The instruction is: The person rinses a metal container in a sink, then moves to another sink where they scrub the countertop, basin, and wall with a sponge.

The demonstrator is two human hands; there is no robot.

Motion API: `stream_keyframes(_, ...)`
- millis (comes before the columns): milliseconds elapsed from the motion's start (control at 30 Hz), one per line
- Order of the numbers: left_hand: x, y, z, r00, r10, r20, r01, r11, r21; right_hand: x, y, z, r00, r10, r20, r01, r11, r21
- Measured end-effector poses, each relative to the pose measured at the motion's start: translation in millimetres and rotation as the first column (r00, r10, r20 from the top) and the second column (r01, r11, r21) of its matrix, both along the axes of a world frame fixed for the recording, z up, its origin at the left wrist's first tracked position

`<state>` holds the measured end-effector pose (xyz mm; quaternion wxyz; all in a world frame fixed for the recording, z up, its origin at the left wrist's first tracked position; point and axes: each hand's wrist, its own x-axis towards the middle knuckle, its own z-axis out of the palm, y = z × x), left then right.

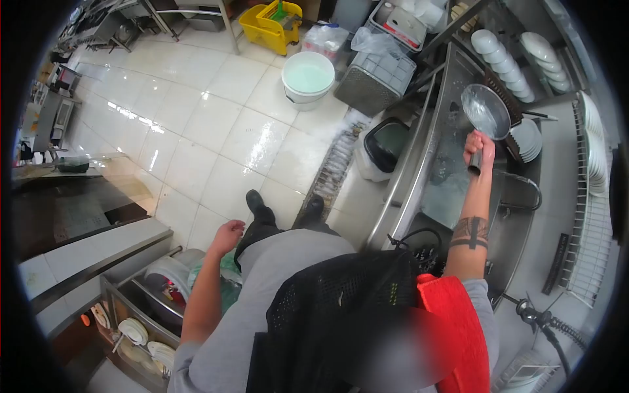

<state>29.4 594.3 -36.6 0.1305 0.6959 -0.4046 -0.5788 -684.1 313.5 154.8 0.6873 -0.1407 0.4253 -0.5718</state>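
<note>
My right hand is closed around the thick tubular handle of a wide, shiny metal ladle. That arm reaches over a long steel sink, and the ladle's round bowl is above its far part. Water shows in the sink below my wrist. My left hand hangs at my side with loosely bent fingers and nothing visible in it. Near it, a green plastic bag lies by a steel rack. A red cloth rests at my right shoulder.
White bowls and plates are stacked beyond the sink. On the wet tiled floor stand a white bucket, a yellow mop bucket, a grey crate and a lined bin. A drain grate runs beside my feet.
</note>
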Motion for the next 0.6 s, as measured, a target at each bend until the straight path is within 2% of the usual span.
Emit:
stream_keyframes(33,-3.6,-8.6,5.6,1.0,-0.022,0.004,0.022,0.999,-0.039,10.8,-15.8,16.0,1.0,0.02,-0.023,-0.02,1.0,0.024)
stream_keyframes(67,-3.7,-14.8,14.0,0.996,0.058,-0.07,-0.054,0.997,0.049,22.9,-31.5,32.1,0.998,0.045,-0.046,-0.043,0.998,0.049)
stream_keyframes(100,-6.5,-21.6,27.3,0.994,0.074,-0.085,-0.07,0.996,0.049,33.1,-46.9,45.9,0.996,0.061,-0.06,-0.059,0.997,0.048)
stream_keyframes(167,-8.5,-27.9,48.0,0.929,0.206,-0.309,-0.186,0.978,0.091,57.0,-77.3,65.4,0.98,0.105,-0.169,-0.082,0.987,0.137)
stream_keyframes(200,-8.0,-28.9,55.0,0.92,0.152,-0.362,-0.14,0.988,0.057,64.7,-94.6,71.1,0.96,0.119,-0.254,-0.081,0.985,0.153)
stream_keyframes(233,-10.2,-29.6,65.8,0.912,0.177,-0.369,-0.166,0.984,0.06,70.9,-114.0,74.3,0.954,0.145,-0.261,-0.107,0.982,0.156)
stream_keyframes(300,-19.5,-36.5,93.2,0.892,0.003,-0.451,-0.022,0.999,-0.038,87.2,-149.6,79.5,0.923,0.155,-0.352,-0.079,0.972,0.222)
stream_keyframes(333,-25.8,-42.1,107.7,0.89,0.021,-0.456,-0.044,0.998,-0.041,104.0,-159.5,83.9,0.889,0.15,-0.432,-0.058,0.974,0.22)
stream_keyframes(367,-33.8,-48.2,122.9,0.804,-0.018,-0.594,-0.022,0.998,-0.06,114.5,-170.1,84.7,0.884,0.165,-0.437,-0.073,0.973,0.22)
stream_keyframes(400,-42.9,-54.6,136.4,0.696,-0.06,-0.716,-0.001,0.996,-0.085,118.1,-184.8,81.5,0.792,0.201,-0.577,-0.086,0.972,0.22)
stream_keyframes(433,-52.6,-61.3,148.1,0.609,-0.124,-0.783,0.028,0.99,-0.135,124.5,-195.2,80.2,0.677,0.229,-0.7,-0.099,0.97,0.221)
stream_keyframes(467,-62.4,-68.2,158.0,0.515,-0.188,-0.837,0.052,0.981,-0.188,138.0,-199.1,82.2,0.672,0.239,-0.701,-0.111,0.968,0.224)
stream_keyframes(533,-82.6,-85.0,172.4,0.33,-0.323,-0.887,0.182,0.944,-0.276,171.9,-198.3,90.0,0.354,0.17,-0.92,-0.101,0.985,0.143)
stream_keyframes(567,-93.3,-93.8,179.0,0.332,-0.32,-0.887,0.177,0.945,-0.274,177.9,-203.4,89.5,0.354,0.173,-0.919,-0.106,0.984,0.144)
stream_keyframes(600,-104.0,-102.2,185.5,0.2,-0.434,-0.879,0.184,0.897,-0.401,183.4,-211.2,88.7,0.269,0.164,-0.949,-0.108,0.984,0.14)
